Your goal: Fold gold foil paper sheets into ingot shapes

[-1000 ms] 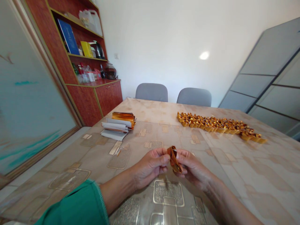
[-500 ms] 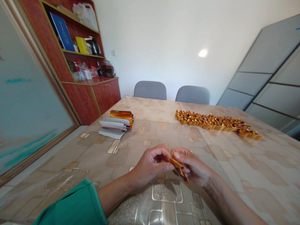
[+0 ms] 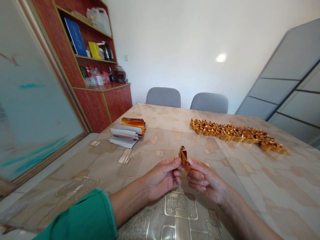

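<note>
Between my two hands, above the table, is a small folded piece of gold foil paper (image 3: 184,159). My left hand (image 3: 163,178) pinches its left side between thumb and fingers. On the other side, my right hand (image 3: 207,178) grips its lower right edge, the other fingers curled in. The piece stands tilted, its upper end open and pointing away from me. Farther right on the table lie rows of many folded gold foil pieces (image 3: 232,131). To the far left is a stack of gold foil sheets (image 3: 133,123) with white-backed sheets (image 3: 125,133) in front.
A patterned cover lies over the table (image 3: 160,115). Two grey chairs (image 3: 163,96) stand at its far side. At the back left is a red-brown cabinet (image 3: 87,103) with shelved items; grey panels (image 3: 282,73) stand at the right.
The gold foil piece has turned from pointing down toward me to standing up and away. Both hands have shifted their grip on it. The whole view has moved slightly.
</note>
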{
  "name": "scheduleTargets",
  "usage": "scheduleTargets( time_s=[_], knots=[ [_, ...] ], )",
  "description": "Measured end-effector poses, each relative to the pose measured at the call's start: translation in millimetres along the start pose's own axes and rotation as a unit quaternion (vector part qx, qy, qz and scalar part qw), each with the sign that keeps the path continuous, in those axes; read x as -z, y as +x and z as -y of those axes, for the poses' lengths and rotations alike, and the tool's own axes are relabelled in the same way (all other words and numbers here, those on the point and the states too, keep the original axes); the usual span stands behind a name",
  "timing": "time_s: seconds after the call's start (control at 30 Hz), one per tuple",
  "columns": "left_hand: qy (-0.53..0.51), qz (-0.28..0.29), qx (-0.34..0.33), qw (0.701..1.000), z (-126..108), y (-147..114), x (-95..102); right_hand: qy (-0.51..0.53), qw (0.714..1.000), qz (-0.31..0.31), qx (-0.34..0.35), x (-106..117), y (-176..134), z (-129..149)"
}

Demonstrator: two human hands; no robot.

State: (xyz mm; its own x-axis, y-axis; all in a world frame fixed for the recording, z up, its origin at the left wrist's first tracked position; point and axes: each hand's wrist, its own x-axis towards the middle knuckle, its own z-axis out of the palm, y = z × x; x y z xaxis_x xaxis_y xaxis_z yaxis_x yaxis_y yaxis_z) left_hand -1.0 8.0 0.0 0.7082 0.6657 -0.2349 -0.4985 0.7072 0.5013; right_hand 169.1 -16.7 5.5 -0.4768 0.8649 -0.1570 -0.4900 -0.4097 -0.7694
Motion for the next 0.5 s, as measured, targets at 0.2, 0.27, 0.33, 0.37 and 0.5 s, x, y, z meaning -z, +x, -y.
scheduleTargets(
  time_s=[0.2,0.27,0.33,0.37,0.5],
  knots=[
    [0.026,-0.015,-0.071,0.997,2.9,3.1,1.2,-0.047,0.996,-0.053,0.054,-3.8,0.9,-3.1],
    [0.037,-0.048,-0.137,0.989,2.3,4.3,1.1,-0.106,0.982,-0.103,0.120,-5.5,0.6,-4.0],
    [0.050,-0.077,-0.191,0.977,1.4,4.6,0.5,-0.167,0.961,-0.133,0.177,-6.3,0.5,-4.4],
    [0.059,-0.085,-0.209,0.972,1.2,4.5,0.0,-0.196,0.951,-0.138,0.198,-6.4,0.6,-4.5],
    [0.082,-0.097,-0.235,0.964,2.0,2.9,-2.6,-0.279,0.918,-0.154,0.235,-6.2,2.9,-3.6]
  ],
)
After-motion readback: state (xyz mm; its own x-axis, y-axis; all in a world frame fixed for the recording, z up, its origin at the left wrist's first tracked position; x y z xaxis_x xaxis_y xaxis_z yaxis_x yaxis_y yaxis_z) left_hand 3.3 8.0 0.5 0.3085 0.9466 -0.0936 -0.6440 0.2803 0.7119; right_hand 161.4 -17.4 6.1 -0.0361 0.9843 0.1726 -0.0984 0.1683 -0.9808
